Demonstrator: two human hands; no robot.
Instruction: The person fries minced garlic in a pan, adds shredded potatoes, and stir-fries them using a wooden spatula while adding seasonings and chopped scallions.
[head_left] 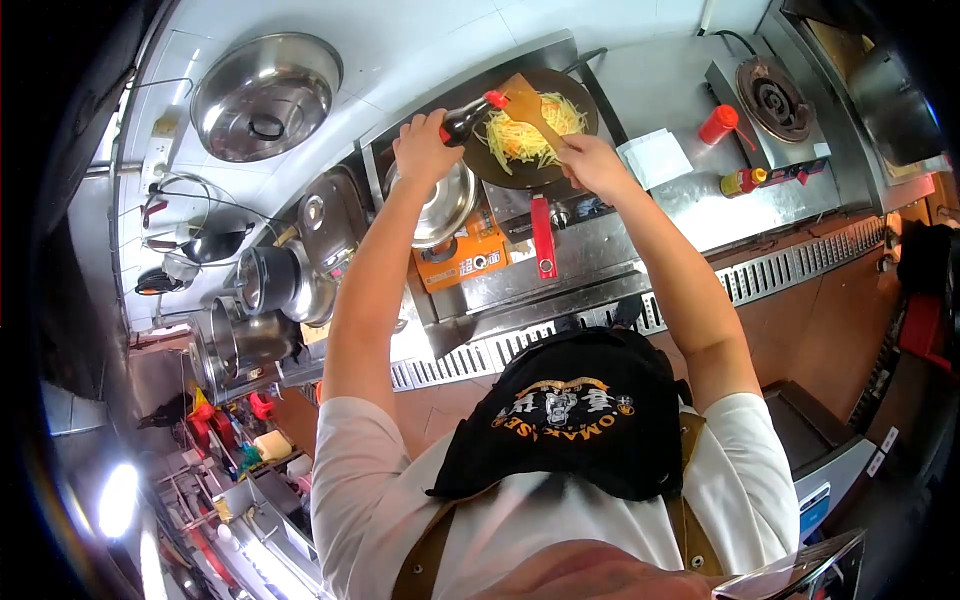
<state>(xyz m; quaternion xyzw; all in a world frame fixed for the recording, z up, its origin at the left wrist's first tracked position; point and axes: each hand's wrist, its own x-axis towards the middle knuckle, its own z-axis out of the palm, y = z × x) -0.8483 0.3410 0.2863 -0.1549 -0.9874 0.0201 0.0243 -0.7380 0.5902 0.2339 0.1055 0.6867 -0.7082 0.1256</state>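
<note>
A dark, red-topped bottle [466,122], likely slippery, is clasped round its body by the left grip [425,150]; a flat wooden spatula [523,102], likely light, by its handle in the right grip [596,166].

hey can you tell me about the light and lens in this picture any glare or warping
In the head view, wide-angle distortion bends straight edges and the corners fall to black; in the head view, the glowing white oval lamp at lower left is blown out; in the head view, glare brightens the silver steel counter, while the brown wooden spatula looks reasonably sharp.
</note>
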